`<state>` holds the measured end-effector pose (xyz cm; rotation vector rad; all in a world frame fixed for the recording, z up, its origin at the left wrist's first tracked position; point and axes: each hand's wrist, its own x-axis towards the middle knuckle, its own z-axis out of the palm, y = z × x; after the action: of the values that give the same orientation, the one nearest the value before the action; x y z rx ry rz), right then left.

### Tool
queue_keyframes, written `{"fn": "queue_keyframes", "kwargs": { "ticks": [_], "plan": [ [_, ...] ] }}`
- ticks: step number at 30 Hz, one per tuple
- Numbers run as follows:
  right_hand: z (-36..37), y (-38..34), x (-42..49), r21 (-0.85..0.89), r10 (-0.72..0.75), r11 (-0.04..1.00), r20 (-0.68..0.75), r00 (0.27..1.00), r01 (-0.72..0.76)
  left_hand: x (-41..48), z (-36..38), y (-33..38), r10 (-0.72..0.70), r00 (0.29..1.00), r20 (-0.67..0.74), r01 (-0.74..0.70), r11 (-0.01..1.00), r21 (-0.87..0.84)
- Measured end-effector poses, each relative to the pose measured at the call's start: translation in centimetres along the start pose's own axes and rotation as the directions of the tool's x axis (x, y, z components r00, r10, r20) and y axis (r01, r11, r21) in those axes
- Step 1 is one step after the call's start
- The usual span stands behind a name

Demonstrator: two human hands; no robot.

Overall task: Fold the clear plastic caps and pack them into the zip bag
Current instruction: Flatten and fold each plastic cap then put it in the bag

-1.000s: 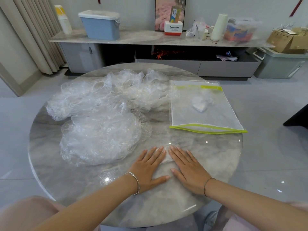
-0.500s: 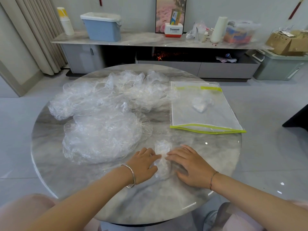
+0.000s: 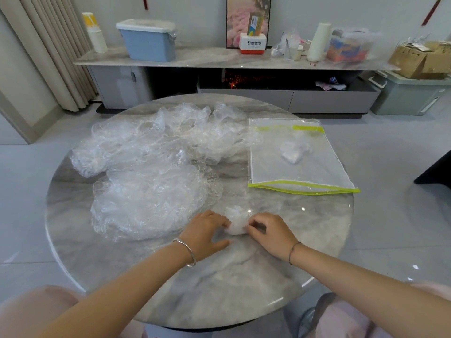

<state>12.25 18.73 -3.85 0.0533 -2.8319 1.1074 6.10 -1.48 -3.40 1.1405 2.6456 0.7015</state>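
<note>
Right at the front of the round grey marble worktop (image 3: 219,289) there's one small scrunched-up clear plastic cap (image 3: 236,222), squeezed down into a little wad. The left hand (image 3: 207,230) grips its left side with curled fingers, thumb lying out on the worktop. The right hand (image 3: 271,234) pinches the other side with bent fingers. Left of that and further back is a big heap of loose clear plastic caps (image 3: 151,167), with one spread out flat just beside the left hand. The clear zip bag with yellow-green edges (image 3: 292,172) lies flat at the right rear, apart from the hands, and it's got one small folded cap (image 3: 291,152) inside.
</note>
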Motion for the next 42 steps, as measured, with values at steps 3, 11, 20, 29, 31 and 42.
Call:
{"fn": "queue_keyframes", "kwargs": {
  "ticks": [3, 11, 20, 29, 31, 42],
  "plan": [
    [0.1, -0.5, 0.5, 0.08, 0.197, 0.977, 0.024, 0.98, -0.198, 0.6, 0.4, 0.6, -0.111, 0.992, -0.064, 0.109, 0.994, -0.031],
    [0.1, -1.6, 2.0, 0.211, 0.444, 0.868, 0.07, 0.893, -0.449, 2.0, 0.7, 0.9, -0.351, 0.934, -0.061, 0.334, 0.922, -0.195],
    [-4.6, -3.8, 2.8, 0.534, 0.347, 0.715, 0.287, 0.893, -0.45, 3.4, -3.1, 2.8, -0.407, 0.899, 0.162, 0.412, 0.662, -0.626],
    [-8.6, -2.5, 2.6, 0.625, 0.334, 0.526, 0.473, 0.815, -0.578, 6.0, -3.5, 5.2, -0.424, 0.903, -0.068, 0.176, 0.51, -0.842],
    [-9.2, -1.9, 2.5, 0.668, 0.342, 0.485, 0.45, 0.825, -0.565, 7.2, -3.1, 6.1, -0.412, 0.909, -0.072, 0.153, 0.487, -0.86],
    [-15.2, 4.2, 2.7, 0.821, 0.698, 0.445, -0.067, 0.713, -0.358, 17.0, 2.1, 4.7, -0.079, 0.997, -0.025, 0.08, 0.996, 0.028]
  ]
}}
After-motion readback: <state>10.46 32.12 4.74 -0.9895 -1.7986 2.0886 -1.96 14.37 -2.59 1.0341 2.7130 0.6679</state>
